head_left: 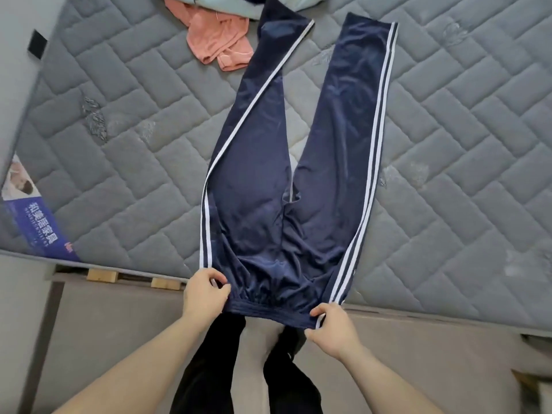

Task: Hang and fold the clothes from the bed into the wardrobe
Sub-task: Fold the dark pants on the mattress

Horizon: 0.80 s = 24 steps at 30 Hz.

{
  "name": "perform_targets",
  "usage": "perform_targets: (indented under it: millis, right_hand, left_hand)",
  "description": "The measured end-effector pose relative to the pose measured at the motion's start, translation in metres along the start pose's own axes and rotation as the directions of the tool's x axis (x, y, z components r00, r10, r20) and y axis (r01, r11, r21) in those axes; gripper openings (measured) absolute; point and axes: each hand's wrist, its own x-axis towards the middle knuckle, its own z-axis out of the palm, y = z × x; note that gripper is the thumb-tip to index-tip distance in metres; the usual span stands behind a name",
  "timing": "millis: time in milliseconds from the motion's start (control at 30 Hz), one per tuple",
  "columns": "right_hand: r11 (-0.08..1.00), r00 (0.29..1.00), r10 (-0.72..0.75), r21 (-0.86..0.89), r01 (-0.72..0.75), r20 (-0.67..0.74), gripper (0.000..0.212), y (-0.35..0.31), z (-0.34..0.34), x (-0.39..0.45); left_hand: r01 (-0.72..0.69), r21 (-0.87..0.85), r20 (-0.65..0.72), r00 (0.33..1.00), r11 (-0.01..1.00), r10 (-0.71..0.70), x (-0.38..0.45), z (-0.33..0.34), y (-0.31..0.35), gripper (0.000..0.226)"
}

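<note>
We stand at the edge of the bed, whose bare quilted grey mattress (pixel 448 144) fills most of the view and serves as our folding surface. Spread lengthwise on it are the navy track trousers (pixel 268 189) with white side stripes, legs pointing away from us and parted in a narrow V, the waistband hanging just over the near edge so that we can reach it. Laid flat like this, the fabric can be smoothed and the legs brought together for a clean fold. At the far end a crumpled pink garment (pixel 218 40) lies just beside one trouser leg, and a pale blue-green garment (pixel 209 4) sits behind it at the top edge; these look like what is left to sort. A printed label (pixel 33 216) lies at the mattress's near left corner. Our left hand (pixel 204 294) pinches the left end of the elastic waistband, and our right hand (pixel 331 327) grips the right end by the stripes, both pulling the band taut, we judge, to even it out before folding. The wardrobe is not in view.
</note>
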Motion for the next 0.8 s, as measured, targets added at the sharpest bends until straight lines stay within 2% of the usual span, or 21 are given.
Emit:
perform_targets:
  millis: [67,133,167,233,267,300,367,400,467,533,667,733,800]
  right_hand:
    - [0.993,0.999,0.007,0.116,-0.001,-0.049,0.028,0.010,0.006,0.003]
    - [0.961,0.993,0.075,0.273,-0.048,-0.087,0.027,0.016,0.006,0.004]
    - [0.934,0.989,0.114,0.349,-0.073,-0.099,0.029,0.019,0.004,0.004]
    - [0.869,0.976,0.179,0.485,-0.098,-0.123,0.034,0.022,-0.002,0.004]
    - [0.829,0.968,0.210,0.550,-0.103,-0.134,0.036,0.023,-0.006,0.004]
    - [0.784,0.959,0.243,0.611,-0.107,-0.144,0.038,0.025,-0.010,0.004]
    - [0.709,0.941,0.304,0.695,-0.117,-0.152,0.048,0.029,-0.018,0.002]
    - [0.678,0.935,0.321,0.726,-0.118,-0.147,0.056,0.031,-0.021,0.002]
    - [0.613,0.935,0.332,0.781,-0.117,-0.121,0.068,0.035,-0.027,0.003]
    - [0.573,0.938,0.335,0.809,-0.127,-0.090,0.072,0.040,-0.031,0.005]
    - [0.577,0.934,0.354,0.795,-0.188,-0.036,0.054,0.054,-0.034,0.007]
    - [0.655,0.934,0.352,0.729,-0.201,-0.058,0.042,0.060,-0.036,0.008]
    - [0.715,0.939,0.331,0.675,-0.182,-0.097,0.033,0.059,-0.042,0.010]
  left_hand:
    - [-0.080,-0.004,-0.118,0.990,0.997,0.079,-0.007,0.013,0.002,0.042]
    - [-0.091,-0.174,-0.213,0.976,0.981,0.053,-0.015,0.024,0.016,0.066]
    - [-0.042,-0.302,-0.216,0.976,0.953,-0.026,-0.020,0.028,0.026,0.074]
    - [0.087,-0.559,-0.084,0.983,0.825,-0.161,-0.031,0.032,0.055,0.073]
    - [0.066,-0.590,-0.033,0.994,0.805,-0.105,-0.038,0.035,0.067,0.063]
    - [-0.038,-0.548,-0.021,0.999,0.836,0.032,-0.047,0.038,0.078,0.056]
    - [-0.275,-0.407,0.025,0.950,0.871,0.311,-0.066,0.050,0.099,0.057]
    - [-0.366,-0.317,0.067,0.912,0.875,0.406,-0.073,0.058,0.109,0.061]
    - [-0.481,-0.119,0.193,0.847,0.869,0.495,-0.082,0.081,0.126,0.070]
    - [-0.508,0.018,0.371,0.803,0.861,0.466,-0.084,0.107,0.133,0.075]
    - [-0.485,0.234,0.681,0.700,0.843,0.214,-0.062,0.140,0.125,0.070]
    - [-0.494,0.281,0.734,0.663,0.823,0.146,-0.047,0.137,0.118,0.060]
    - [-0.463,0.246,0.683,0.706,0.852,0.187,-0.033,0.128,0.113,0.051]
